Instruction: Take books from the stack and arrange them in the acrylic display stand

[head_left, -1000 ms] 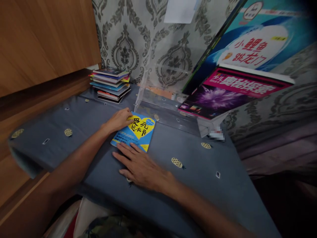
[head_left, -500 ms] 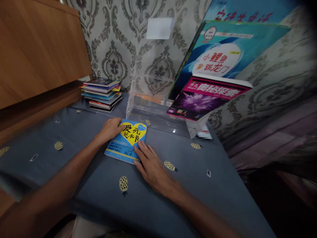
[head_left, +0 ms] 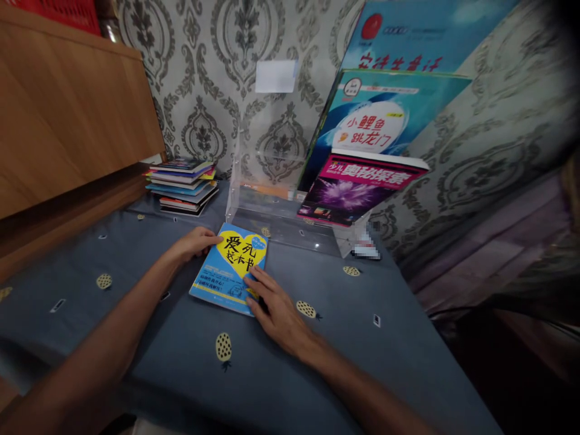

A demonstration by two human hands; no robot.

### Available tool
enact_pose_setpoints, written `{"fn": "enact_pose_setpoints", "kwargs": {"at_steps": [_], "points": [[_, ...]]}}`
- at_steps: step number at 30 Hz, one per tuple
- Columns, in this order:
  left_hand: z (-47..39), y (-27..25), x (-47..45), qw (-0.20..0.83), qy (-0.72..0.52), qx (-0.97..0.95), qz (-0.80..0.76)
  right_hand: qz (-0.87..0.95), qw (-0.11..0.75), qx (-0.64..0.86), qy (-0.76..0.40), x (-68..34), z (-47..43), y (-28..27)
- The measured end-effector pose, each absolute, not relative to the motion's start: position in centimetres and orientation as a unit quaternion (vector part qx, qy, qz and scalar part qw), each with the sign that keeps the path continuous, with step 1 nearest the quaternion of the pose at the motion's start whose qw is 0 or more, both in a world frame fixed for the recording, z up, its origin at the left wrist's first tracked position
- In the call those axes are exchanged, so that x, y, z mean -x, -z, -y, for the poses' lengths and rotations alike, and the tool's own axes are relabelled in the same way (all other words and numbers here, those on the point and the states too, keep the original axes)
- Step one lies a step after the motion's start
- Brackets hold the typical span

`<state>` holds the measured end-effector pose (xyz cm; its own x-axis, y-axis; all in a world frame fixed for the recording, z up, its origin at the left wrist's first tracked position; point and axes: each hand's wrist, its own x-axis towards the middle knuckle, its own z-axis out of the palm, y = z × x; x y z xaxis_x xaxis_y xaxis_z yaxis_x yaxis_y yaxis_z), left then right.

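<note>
A blue book [head_left: 222, 272] with a yellow heart and black Chinese characters lies face up on the cloth in front of me. At its upper left edge, my left hand [head_left: 194, 243] pinches the book, thumb on the cover and the other fingers partly hidden. My right hand [head_left: 276, 308] rests over the lower right side, fingers stretched out on the cover and thumb by the bottom corner. Just behind the book stands a clear acrylic rack [head_left: 281, 225]. On its right side lean a purple-and-pink book [head_left: 347, 192] and a teal book [head_left: 408, 109].
A stack of several books [head_left: 181, 187] sits at the back left, beside a wooden cabinet [head_left: 77, 109]. A larger blue book [head_left: 417, 42] stands behind the teal one. The grey-blue tablecloth [head_left: 344, 344] has pineapple prints. A pinkish curtain [head_left: 489, 241] hangs at right.
My left hand has shifted back from the cover's top left corner to the left edge. The right hand stays on the book's right side. The camera view has moved slightly.
</note>
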<state>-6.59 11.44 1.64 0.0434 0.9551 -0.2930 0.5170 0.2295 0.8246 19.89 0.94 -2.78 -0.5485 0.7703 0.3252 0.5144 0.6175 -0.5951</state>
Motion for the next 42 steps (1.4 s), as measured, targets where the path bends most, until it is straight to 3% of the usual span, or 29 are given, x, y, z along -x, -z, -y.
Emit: {"fn": "enact_pose_setpoints", "kwargs": {"at_steps": [6,10,15,18,24,28,35,42], "points": [[-11.0,-2.4,6.8,0.592,-0.285,-0.51,-0.555,0.759,0.374,0.464,-0.263,-20.4,-2.8,4.3],[-11.0,-2.6,6.6,0.611,-0.335,-0.508,-0.506,0.681,0.427,0.486,-0.345,-21.0,-4.6,4.2],[-10.4,-3.4,5.9,0.628,-0.394,-0.507,-0.44,0.586,0.365,0.436,-0.577,-21.3,-5.0,2.0],[-9.9,-4.1,5.4,0.616,-0.443,-0.513,-0.401,0.557,0.38,0.395,-0.624,-21.4,-4.8,0.5],[-9.2,-5.2,5.4,0.549,-0.512,-0.569,-0.335,0.634,0.476,0.365,-0.488,-22.2,-4.7,-1.2],[-9.3,-5.5,7.2,0.501,-0.45,-0.685,-0.279,0.717,0.496,0.375,-0.314,-23.0,-4.8,-0.3],[-9.9,-5.2,8.9,0.544,-0.14,-0.772,-0.298,0.873,0.3,0.369,-0.11,-24.0,-6.2,2.3],[-10.7,-3.7,8.4,0.515,-0.151,-0.756,-0.374,0.883,0.274,0.375,-0.07,-23.5,-5.9,2.0]]}}
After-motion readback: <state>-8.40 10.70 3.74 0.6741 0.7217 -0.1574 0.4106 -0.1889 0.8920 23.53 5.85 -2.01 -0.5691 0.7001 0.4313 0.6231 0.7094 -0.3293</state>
